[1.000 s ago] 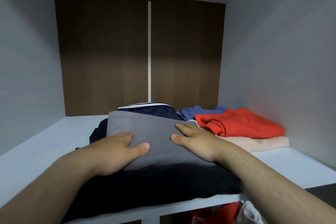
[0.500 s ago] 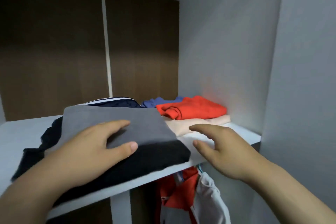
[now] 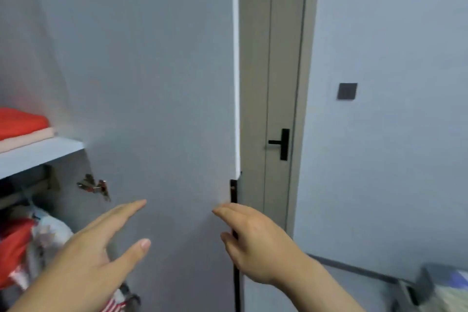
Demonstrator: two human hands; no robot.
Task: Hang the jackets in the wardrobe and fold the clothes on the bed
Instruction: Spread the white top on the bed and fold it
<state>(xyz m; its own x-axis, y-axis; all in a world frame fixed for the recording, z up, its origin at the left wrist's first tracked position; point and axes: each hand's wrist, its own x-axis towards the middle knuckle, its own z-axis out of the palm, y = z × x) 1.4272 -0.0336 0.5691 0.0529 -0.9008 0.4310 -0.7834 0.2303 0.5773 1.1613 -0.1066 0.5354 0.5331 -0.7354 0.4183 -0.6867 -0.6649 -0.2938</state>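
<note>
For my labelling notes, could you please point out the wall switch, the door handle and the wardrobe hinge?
wall switch [image 3: 347, 91]: head view, centre of plate.
door handle [image 3: 284, 144]: head view, black backplate.
wardrobe hinge [image 3: 94, 186]: head view, metal arm.

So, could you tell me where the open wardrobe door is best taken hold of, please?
I'd grip the black handle strip on the free edge of the door, coming from the right, beside the right hand. Its inner face is flat, and the hinge sits opposite.

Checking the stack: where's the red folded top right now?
Far left of the head view, the red top lies on a peach garment on the wardrobe shelf.
</note>
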